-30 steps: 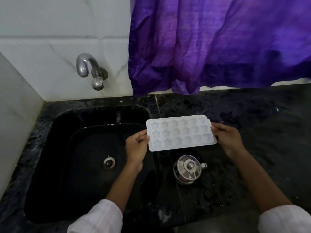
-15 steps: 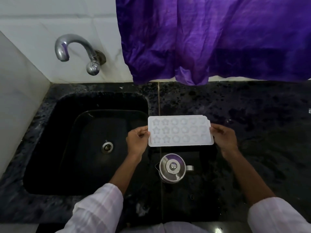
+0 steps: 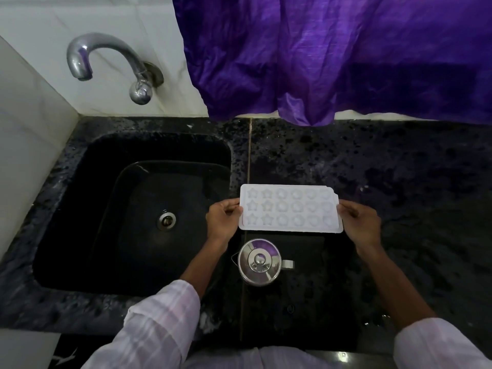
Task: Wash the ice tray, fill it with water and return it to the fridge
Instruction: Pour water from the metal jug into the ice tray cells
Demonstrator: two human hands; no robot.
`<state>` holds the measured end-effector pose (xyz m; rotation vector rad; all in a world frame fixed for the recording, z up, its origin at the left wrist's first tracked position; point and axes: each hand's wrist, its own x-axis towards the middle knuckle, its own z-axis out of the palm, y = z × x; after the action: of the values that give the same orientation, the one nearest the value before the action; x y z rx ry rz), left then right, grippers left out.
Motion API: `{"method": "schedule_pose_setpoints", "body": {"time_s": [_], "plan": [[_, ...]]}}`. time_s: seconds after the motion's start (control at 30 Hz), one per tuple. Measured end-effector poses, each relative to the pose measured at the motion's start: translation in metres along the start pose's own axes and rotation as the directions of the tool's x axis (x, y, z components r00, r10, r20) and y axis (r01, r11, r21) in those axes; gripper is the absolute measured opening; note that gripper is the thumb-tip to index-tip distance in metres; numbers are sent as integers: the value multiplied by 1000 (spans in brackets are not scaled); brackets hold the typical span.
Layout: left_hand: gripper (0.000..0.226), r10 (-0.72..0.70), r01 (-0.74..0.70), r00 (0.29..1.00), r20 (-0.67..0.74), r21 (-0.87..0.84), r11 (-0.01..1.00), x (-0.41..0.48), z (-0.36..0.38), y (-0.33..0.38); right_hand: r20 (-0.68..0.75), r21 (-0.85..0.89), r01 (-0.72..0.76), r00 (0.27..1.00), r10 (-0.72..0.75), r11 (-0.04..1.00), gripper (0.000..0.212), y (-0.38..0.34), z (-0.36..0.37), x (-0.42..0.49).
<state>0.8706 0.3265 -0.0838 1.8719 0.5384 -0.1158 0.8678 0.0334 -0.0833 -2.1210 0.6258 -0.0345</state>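
A white ice tray [image 3: 290,208] with star and round moulds is held level over the black counter [image 3: 399,187], just right of the sink [image 3: 127,214]. My left hand [image 3: 222,222] pinches its left short edge and my right hand [image 3: 359,222] pinches its right short edge. Whether the moulds hold water cannot be told. A chrome tap [image 3: 87,57] juts from the white wall over the sink's back left, with no water running from it.
A steel lidded pot [image 3: 259,262] stands on the counter right below the tray. A purple curtain [image 3: 332,54] hangs over the counter's back edge. The sink drain [image 3: 167,221] sits mid-basin. White walls close the left and back.
The view has tilted and shifted, so the tap and sink appear more to the right. The tray stays level in both hands, over the counter next to the sink.
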Motion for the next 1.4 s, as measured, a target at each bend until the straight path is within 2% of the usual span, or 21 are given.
{"method": "schedule_pose_setpoints", "body": {"time_s": [0.13, 0.2, 0.27, 0.33, 0.4, 0.5, 0.6, 0.8, 1.0, 1.23, 1.4], "plan": [[21, -8, 8, 1000, -27, 3, 1000, 2, 0, -4, 8, -72, 112, 994, -111, 991, 24, 1, -5, 0], [20, -31, 28, 998, -51, -56, 998, 1, -5, -8, -43, -130, 223, 972, -231, 966, 24, -1, -8, -4], [18, -30, 21, 996, -83, -106, 994, -9, -13, -10, -78, -100, 328, 938, -336, 939, 21, -6, -12, -17], [17, -14, -1, 996, -85, -173, 985, -26, -23, -11, -36, 9, 383, 923, -382, 924, 15, -12, -14, -39], [17, 9, -21, 999, -51, -248, 969, -48, -32, -14, 104, 134, 351, 925, -366, 927, 12, -17, -12, -68], [19, 42, -37, 999, 10, -318, 947, -81, -40, -26, 332, 253, 289, 870, -364, 923, 13, -14, -1, -110], [24, 67, -40, 996, 66, -345, 938, -105, -41, -38, 409, 280, 281, 830, -379, 918, 14, -7, 10, -133], [50, 183, -108, 955, 232, -300, 948, -125, -39, -48, 334, 324, 232, 879, -340, 917, 9, -4, 19, -149], [76, 287, -235, 931, 224, -231, 944, -125, -32, -56, 387, 395, 133, 874, -295, 909, 20, -4, 26, -156], [79, 299, -245, 930, 212, -248, 937, -120, -33, -57, 303, 296, 200, 908, -291, 934, 14, -13, 34, -169], [75, 306, -231, 916, 260, -282, 931, -115, -35, -54, 214, 291, 233, 930, -300, 928, 31, -19, 37, -175]]}}
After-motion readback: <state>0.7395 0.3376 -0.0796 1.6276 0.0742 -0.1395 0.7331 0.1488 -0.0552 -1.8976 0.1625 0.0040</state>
